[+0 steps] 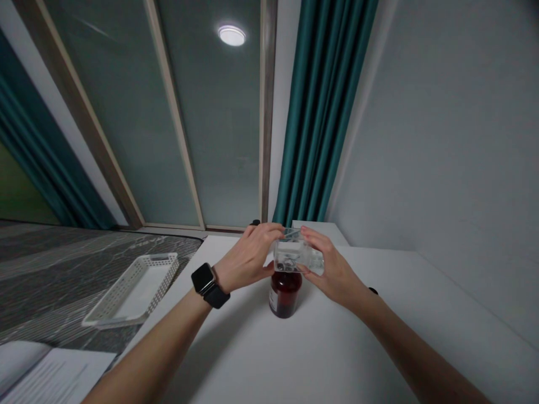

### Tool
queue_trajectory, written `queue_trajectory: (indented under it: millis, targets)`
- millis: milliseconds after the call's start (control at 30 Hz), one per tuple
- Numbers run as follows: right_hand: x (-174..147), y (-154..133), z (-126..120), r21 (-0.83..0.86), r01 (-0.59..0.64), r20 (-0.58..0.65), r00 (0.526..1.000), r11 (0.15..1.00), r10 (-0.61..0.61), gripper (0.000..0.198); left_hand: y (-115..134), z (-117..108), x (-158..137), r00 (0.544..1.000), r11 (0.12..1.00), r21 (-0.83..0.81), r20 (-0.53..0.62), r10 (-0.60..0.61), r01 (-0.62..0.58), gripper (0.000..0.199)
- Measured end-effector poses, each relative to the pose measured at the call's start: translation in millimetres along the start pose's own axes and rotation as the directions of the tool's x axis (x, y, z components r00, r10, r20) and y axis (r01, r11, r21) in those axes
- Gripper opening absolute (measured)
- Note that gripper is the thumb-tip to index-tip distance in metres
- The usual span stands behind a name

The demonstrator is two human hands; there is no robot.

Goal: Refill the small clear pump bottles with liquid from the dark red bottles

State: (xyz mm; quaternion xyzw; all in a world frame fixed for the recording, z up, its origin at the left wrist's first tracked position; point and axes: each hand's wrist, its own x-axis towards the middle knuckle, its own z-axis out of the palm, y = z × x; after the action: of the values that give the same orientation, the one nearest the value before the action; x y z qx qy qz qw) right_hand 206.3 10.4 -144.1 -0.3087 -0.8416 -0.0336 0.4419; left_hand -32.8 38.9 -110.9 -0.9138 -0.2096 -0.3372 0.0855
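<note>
Between my two hands is a clear, see-through container [290,252], boxy in shape, with small items inside that I cannot make out. My left hand [255,255], a black watch on its wrist, grips the container's left end with thumb below and fingers above. On the other end, my right hand [326,261] holds it between thumb and fingers. Right below stands a dark red-brown bottle [285,297] with a pale label, upright on the white table [337,342]. Its top is hidden behind the container, and I cannot tell whether the two touch.
A white perforated basket [135,292] lies at the left, beyond the table's edge. Nearer on that side is an open book [63,376]. A small black object [373,290] shows behind my right forearm. A white box-like piece [322,229] stands at the far edge by the teal curtain [324,112].
</note>
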Motion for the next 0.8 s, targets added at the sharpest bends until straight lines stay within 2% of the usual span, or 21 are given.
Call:
queue_trajectory:
  millis: [267, 467, 600, 800]
  targets:
    - [2, -4, -2, -0.012, 0.049, -0.011, 0.999, 0.999, -0.049, 0.063, 0, 0, 0, 1.000, 0.999, 0.034, 0.009, 0.003, -0.003, 0.053]
    - [2, -4, -1, 0.000, 0.014, -0.006, 1.000, 1.000, -0.014, 0.062, 0, 1, -1, 1.000, 1.000, 0.024, 0.012, -0.006, 0.005, 0.055]
    - [1, -1, 1, 0.022, -0.043, 0.012, 0.999, 0.999, 0.043, 0.067, -3, 1, 1, 0.999, 0.999, -0.023, 0.031, -0.025, 0.025, 0.059]
    - [3, 5, 5, 0.110, -0.221, 0.092, 0.973, 0.969, 0.211, 0.074, -14, 5, 7, 0.979, 0.988, -0.068, 0.159, -0.128, 0.140, 0.068]
